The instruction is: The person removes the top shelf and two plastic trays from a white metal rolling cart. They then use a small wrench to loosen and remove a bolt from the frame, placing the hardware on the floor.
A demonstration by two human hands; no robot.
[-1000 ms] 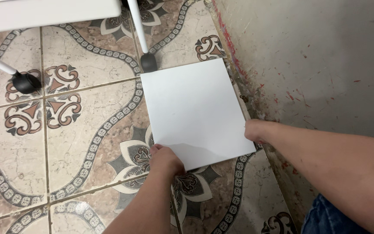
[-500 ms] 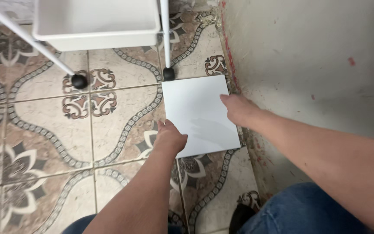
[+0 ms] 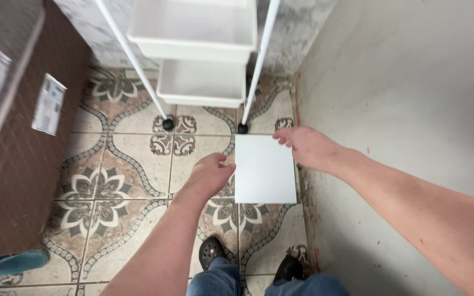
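White tile [image 3: 264, 170] lying flat on patterned floor [image 3: 116, 181] by right wall [image 3: 401, 109]; left hand [image 3: 209, 174] and right hand [image 3: 305, 147] open, empty, just above it. Placing looks done.

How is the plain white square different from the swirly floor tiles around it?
The plain white square tile has no pattern; the beige floor tiles carry grey and brown swirls and flowers. The white tile lies loose on top, while the floor tiles are set with grout lines. Both are flat and square.

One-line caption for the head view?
Both hands, left hand and right hand, hover over a white tile on patterned floor.
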